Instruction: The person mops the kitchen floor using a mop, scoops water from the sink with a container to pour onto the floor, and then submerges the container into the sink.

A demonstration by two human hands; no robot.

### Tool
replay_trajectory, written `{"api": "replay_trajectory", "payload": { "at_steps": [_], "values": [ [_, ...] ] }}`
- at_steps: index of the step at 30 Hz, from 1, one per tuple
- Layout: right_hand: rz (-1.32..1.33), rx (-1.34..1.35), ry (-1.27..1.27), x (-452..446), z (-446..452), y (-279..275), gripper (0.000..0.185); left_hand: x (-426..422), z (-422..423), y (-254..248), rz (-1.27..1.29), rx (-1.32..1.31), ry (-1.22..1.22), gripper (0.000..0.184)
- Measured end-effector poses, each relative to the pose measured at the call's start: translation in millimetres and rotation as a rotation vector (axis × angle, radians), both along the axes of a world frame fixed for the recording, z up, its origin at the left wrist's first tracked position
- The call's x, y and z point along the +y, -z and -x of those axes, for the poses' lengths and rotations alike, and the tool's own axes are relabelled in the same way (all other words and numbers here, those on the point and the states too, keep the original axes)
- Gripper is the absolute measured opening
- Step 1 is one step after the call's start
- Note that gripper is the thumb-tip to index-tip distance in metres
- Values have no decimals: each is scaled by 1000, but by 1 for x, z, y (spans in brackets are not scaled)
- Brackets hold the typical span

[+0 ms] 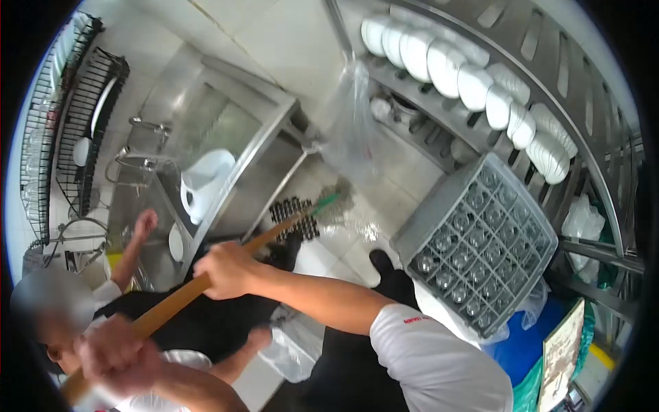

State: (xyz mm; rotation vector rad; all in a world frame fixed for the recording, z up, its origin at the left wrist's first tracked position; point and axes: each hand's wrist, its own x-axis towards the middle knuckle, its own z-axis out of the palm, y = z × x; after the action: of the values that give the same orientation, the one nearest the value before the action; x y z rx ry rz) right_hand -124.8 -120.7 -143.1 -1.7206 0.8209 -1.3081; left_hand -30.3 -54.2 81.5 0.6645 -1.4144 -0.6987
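Gripping the mop (175, 302) two-handed with a wide spread is the way to go here imo. The right hand (226, 271) has its fingers clamped around the wooden handle nearer the head, so I'd let that one steer. The left hand (113, 353) is blurry, but its fingers look wrapped round the handle up toward the top end, good spot for the push and pull. I'd keep strokes short, because the steel sink unit (257, 144) and the black mat (295, 218) crowd that bit of floor (405, 165), and I'd follow the mat's edge rather than ram into it. Watch the top end too: a co-worker (51, 302) is really close, so no big backswings. Shiny wet patches on the tiles mean small, planted steps.

As for the mop itself, the head is down on the floor, just past the mat's edge and near the sink unit's front corner, with the hanging plastic bag (353, 127) close by in view. Long, plain orange-brown handle, looks straight, with a bright green fitting at the bottom. Greyish strands seem to fan out there, but too smeared to tell how dirty or soaked they are.
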Motion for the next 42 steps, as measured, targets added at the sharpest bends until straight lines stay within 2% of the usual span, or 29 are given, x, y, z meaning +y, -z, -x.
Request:
{"api": "replay_trajectory", "payload": {
  "at_steps": [2,4,6,7,8,10,11,12,14,15,16,18,20,21,23,24,25,27,29,30,31,33,35,37,38,39,40,41,42],
  "values": [
    [12,-104,-40,18,4,-28,18,12,-6,-17,36,16,129,28],
    [-82,-199,157,7,0,50,20,-1,3,59,-7,-27,51,26],
    [-102,-13,14,-11,19,144,17,-14,29,149,-110,27,122,24],
    [-65,27,4,-41,29,131,16,-25,31,153,-121,89,171,23],
    [-81,66,-63,-35,21,117,15,-31,19,141,-154,244,191,23],
    [-110,62,-90,-19,3,43,18,-25,0,70,-77,42,-23,27],
    [18,79,6,-13,2,5,22,-16,-1,23,-32,-74,-148,31],
    [33,-5,-63,-9,-6,-18,23,-5,4,-14,-45,86,-260,35],
    [76,-157,2,6,0,-41,15,1,-8,-39,-15,104,202,39],
    [73,-211,139,7,-1,-17,13,6,-8,-22,-12,73,228,38],
    [72,-269,275,4,1,27,12,-3,4,32,-16,22,110,37],
    [-156,33,63,-18,24,163,18,-12,36,137,-79,8,81,35],
    [-84,8,111,-25,31,142,15,-23,49,161,-94,59,129,32],
    [-118,-17,68,20,16,119,13,-20,45,142,-118,33,84,31],
    [12,-53,124,-17,20,57,11,-28,23,76,-6,-1,111,27],
    [72,9,168,-19,7,26,13,-27,1,33,-34,11,296,29],
    [112,-31,173,-13,-2,-12,13,-13,2,-11,-44,27,29,31],
    [27,-90,63,3,15,-104,14,2,-14,-94,84,-178,-121,32],
    [86,-186,-9,18,22,-155,18,18,-14,-159,271,-292,-364,35],
    [133,-238,16,25,17,-167,20,25,-4,-191,194,-221,139,47],
    [120,-218,-26,30,20,-180,21,26,1,-197,218,74,304,47],
    [95,-213,-52,33,25,-182,20,30,1,-169,198,97,315,40],
    [64,-244,-4,30,28,-158,18,21,-8,-110,135,97,193,33],
    [26,-163,90,18,24,-86,16,-1,-5,-29,70,73,-201,27],
    [48,-156,218,4,12,-12,15,-14,3,13,1,35,-468,24],
    [-58,-118,184,-9,19,78,12,-23,10,57,-7,21,-354,24],
    [-75,50,137,-16,26,162,9,-28,31,105,-44,59,14,25],
    [-44,59,122,-15,34,141,12,-32,46,134,-81,71,235,27],
    [-17,92,100,-10,46,124,15,-35,46,142,-74,104,300,30]
  ]
}}
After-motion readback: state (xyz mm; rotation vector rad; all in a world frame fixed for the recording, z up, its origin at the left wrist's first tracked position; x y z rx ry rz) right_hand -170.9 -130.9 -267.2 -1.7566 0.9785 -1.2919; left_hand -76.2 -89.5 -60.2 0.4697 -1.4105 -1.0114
